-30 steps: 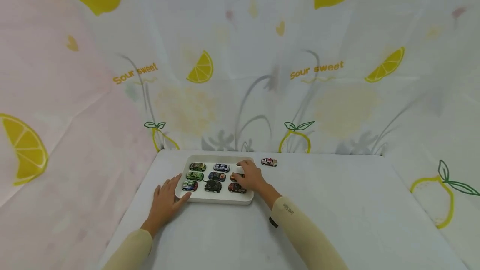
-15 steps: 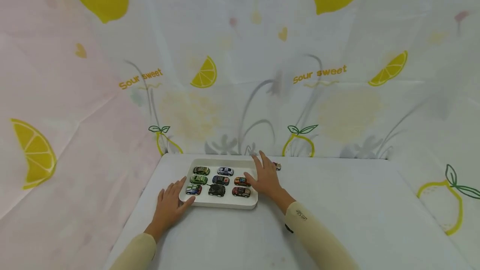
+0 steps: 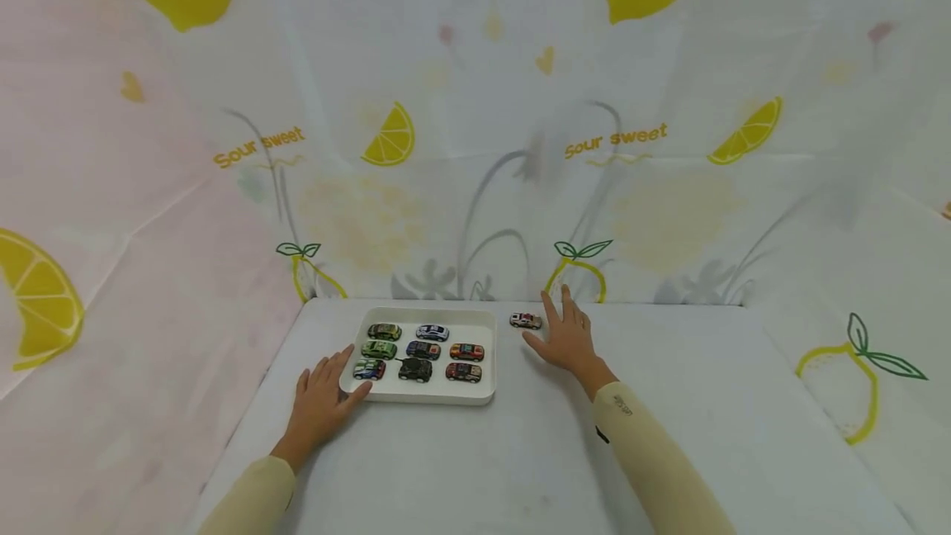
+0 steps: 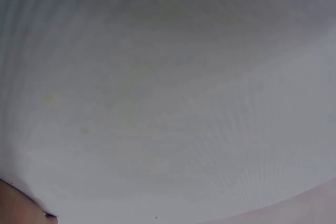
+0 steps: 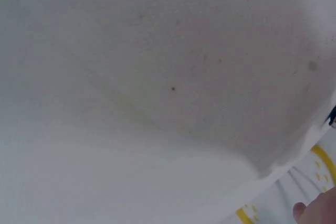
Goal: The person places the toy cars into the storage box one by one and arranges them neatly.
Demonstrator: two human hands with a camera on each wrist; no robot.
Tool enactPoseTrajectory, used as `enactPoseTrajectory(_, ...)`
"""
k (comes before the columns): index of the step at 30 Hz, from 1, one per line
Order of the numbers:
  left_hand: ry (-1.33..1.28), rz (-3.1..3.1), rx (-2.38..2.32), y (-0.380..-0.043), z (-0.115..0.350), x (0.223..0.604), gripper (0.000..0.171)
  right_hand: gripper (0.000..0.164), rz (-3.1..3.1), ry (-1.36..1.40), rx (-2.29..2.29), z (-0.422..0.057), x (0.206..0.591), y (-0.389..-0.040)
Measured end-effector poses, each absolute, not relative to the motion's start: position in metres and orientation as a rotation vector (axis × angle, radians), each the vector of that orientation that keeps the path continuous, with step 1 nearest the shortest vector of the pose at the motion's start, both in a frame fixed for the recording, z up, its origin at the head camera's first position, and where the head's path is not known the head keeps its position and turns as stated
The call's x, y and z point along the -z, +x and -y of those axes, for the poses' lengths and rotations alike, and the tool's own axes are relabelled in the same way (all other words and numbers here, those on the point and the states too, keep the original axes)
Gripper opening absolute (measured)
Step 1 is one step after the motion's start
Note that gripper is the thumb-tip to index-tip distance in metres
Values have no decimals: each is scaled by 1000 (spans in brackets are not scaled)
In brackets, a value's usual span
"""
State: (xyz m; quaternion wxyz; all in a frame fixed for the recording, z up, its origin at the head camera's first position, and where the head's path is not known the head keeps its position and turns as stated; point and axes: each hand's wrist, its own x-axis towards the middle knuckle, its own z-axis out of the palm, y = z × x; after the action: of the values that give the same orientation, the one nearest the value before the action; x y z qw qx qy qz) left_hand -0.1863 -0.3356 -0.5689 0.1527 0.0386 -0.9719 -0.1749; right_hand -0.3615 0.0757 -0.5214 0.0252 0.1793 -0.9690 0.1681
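Observation:
A white tray (image 3: 475, 395) holds several small toy cars in rows. Among them are a green car (image 3: 379, 349), an orange car (image 3: 466, 351), a red and black car (image 3: 464, 371) and a black toy tank (image 3: 415, 369). My left hand (image 3: 319, 399) rests at the tray's left edge, its thumb over the near-left corner. Right of the tray, a white and red toy car (image 3: 525, 320) lies on the table. My right hand (image 3: 566, 341) is spread just to the right of that car, holding nothing. Only a bit of each hand shows in the wrist views.
The white table (image 3: 669, 403) ends at a fabric backdrop (image 3: 475, 213) printed with lemons, which also runs up the left and right sides. The tray stands near the table's back edge.
My right hand has lifted from the orange car in the tray and moved right, past the tray's edge, to beside the white and red car. The left hand stays at the tray.

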Motion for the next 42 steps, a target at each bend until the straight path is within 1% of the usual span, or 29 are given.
enactPoseTrajectory(8,117,2761,511,-189,335,569,80,93,3024,607,-516,-79,524,-368)
enactPoseTrajectory(16,117,2780,530,-193,336,568,83,91,3012,675,-492,-76,521,-374)
enactPoseTrajectory(27,116,2756,489,-180,330,568,80,89,3036,700,-520,-80,533,-368)
enactPoseTrajectory(34,123,2764,481,-178,328,573,81,89,3057,743,-440,-80,540,-368)
enactPoseTrajectory(39,127,2733,473,-179,329,572,80,87,3039,785,-456,-73,537,-373)
enactPoseTrajectory(42,124,2727,470,-182,330,571,80,89,3046,774,-454,-71,533,-376)
